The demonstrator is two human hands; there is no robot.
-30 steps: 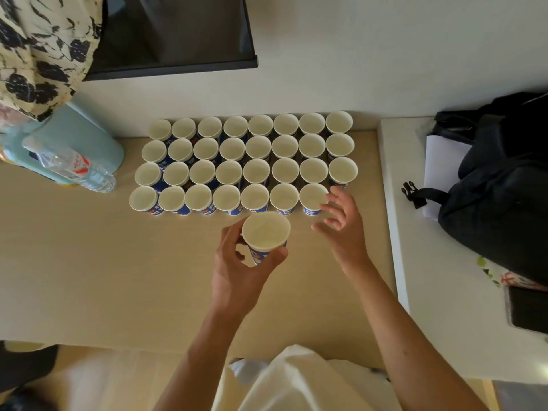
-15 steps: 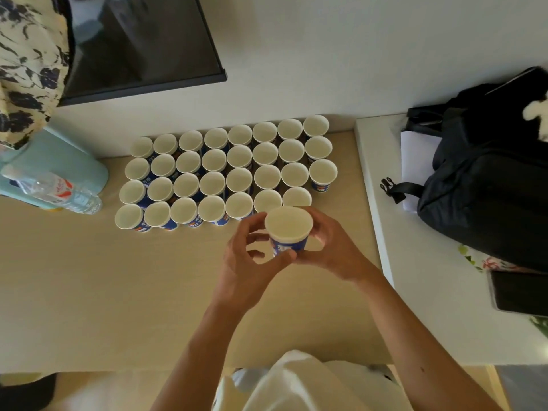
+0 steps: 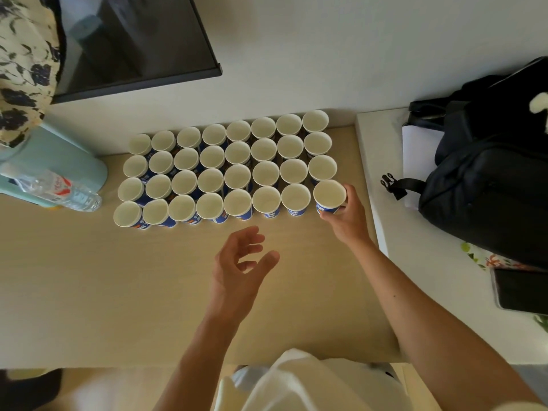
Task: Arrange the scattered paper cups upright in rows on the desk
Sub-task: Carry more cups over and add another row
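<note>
A: Biggest first?

B: Pale wooden desk [image 3: 89, 292], filling the middle from the wall to the near edge. Right beside it, a white counter [image 3: 444, 277], set a little higher.

A: On the counter?

B: A black bag [image 3: 489, 188], bulky, at the far end, lying over a white sheet. High on the left, a dark screen [image 3: 133, 46].

A: And the cups?

B: Rows of cups [image 3: 237, 176] at the back of the desk, against the wall: all upright, mouths up, white inside, blue on the sides, packed rim to rim. Four rows; eight in each of the three back ones, seven standing free in the front one.

A: Smaller things?

B: A pale blue object [image 3: 59, 155] at the desk's left edge, with a clear plastic bottle [image 3: 59, 189] lying on its side against it. A dark phone [image 3: 522, 292] flat on the counter's near part.

A: Hands?

B: Left hand [image 3: 240, 262] over the bare desk in front of the rows, fingers loosely spread, holding nothing. Right hand [image 3: 345, 215] at the right end of the front row, wrapped round the last cup [image 3: 329, 194].

A: Set down?

B: Upright, just beside the seventh cup, in line with the row. Cannot tell about its base and the desk.
</note>
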